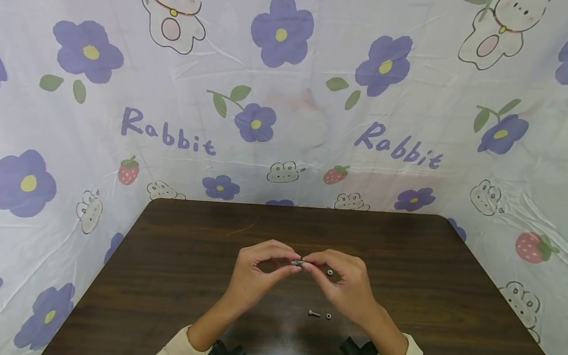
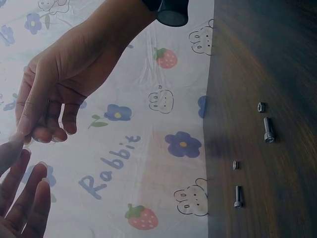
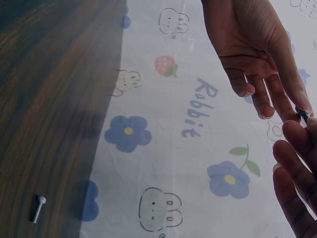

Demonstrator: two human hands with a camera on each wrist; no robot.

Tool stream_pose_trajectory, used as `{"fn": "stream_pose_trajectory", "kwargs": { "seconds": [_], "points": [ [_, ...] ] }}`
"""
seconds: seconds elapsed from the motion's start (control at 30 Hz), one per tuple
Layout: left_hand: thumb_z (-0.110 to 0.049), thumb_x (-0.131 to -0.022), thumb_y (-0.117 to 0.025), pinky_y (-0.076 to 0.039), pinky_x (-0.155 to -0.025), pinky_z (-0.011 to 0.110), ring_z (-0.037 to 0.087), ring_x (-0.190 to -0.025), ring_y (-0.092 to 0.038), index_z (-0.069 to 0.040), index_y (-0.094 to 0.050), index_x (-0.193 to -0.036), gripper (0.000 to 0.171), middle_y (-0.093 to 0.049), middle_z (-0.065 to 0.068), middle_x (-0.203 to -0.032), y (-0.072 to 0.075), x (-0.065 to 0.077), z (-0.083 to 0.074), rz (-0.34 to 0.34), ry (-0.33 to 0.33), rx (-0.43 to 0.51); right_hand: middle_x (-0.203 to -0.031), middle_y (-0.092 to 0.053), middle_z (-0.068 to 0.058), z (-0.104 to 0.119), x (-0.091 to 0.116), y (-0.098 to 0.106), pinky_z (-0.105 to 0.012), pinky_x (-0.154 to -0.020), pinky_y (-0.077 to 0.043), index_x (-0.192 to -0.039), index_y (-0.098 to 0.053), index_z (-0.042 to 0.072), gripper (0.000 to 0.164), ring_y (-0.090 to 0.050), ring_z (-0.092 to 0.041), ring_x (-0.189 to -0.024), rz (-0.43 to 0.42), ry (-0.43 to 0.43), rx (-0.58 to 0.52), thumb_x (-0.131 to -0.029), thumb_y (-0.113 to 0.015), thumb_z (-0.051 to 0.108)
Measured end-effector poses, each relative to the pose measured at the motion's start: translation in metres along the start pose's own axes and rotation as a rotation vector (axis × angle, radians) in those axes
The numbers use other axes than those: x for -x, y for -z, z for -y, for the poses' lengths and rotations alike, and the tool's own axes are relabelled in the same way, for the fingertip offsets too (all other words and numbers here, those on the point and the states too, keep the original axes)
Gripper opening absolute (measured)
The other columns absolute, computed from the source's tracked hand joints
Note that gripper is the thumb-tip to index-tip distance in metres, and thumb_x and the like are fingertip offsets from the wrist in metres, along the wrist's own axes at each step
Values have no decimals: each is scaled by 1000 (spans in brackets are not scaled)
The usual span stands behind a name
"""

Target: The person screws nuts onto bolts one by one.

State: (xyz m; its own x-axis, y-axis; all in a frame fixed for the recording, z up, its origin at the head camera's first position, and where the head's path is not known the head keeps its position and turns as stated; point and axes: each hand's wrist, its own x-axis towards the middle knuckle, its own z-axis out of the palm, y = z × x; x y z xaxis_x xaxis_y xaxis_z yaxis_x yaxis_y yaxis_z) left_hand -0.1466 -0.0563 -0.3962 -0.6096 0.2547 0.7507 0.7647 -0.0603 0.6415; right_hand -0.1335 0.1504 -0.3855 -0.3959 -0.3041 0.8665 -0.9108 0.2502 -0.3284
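Positions were recorded relative to the near bolt (image 1: 314,313). Nearest the viewer, before the near bolt, were dark wrist devices (image 1: 226,348) and pale sleeves (image 1: 175,343). The near bolt itself lay on its side on the wood-grain counter (image 1: 177,276), head to the left, shank to the right. Just beside its shank end sat the near nut (image 1: 328,316). Beyond the near bolt, as the left wrist view showed, lay a second bolt (image 2: 238,197), also on its side, with the far nut (image 1: 330,272) near it.

A small metal fastener (image 1: 298,262) was held above the counter, beyond the near bolt and slightly to its left. The left hand (image 1: 250,276) pinched the fastener's left end between thumb and index finger, nearly closed. The right hand (image 1: 348,281), beyond the near bolt and to its right, pinched the other end likewise. The fastener's exact form could not be told, fingertips covering part of it. Farthest from the near bolt, behind the counter, hung a white curtain (image 1: 284,88) printed with purple flowers, strawberries and "Rabbit" lettering
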Motion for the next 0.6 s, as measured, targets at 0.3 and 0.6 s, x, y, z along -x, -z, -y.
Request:
{"fn": "stream_pose_trajectory", "kwargs": {
  "seconds": [0.3,0.6],
  "points": [
    [4,-81,-83,-60,-63,31,22,-82,-70,-8,-79,-99,22,-75,7,-93,0,4,3,-4,33,-20,-85,-74,-3,0,1,0,-16,-60,-53,-99,-73,6,6,-63,-6,-66,0,8,-8,-95,-73,9],
    [1,-83,-83,-59,-62,31,14,-79,-69,-10,-79,-98,19,-76,4,-92,-2,5,4,-14,56,-41,-85,-74,-3,0,2,-1,-16,-60,-53,-98,-74,6,7,-65,-7,-67,-5,16,9,-96,-73,13]
  ]
}}
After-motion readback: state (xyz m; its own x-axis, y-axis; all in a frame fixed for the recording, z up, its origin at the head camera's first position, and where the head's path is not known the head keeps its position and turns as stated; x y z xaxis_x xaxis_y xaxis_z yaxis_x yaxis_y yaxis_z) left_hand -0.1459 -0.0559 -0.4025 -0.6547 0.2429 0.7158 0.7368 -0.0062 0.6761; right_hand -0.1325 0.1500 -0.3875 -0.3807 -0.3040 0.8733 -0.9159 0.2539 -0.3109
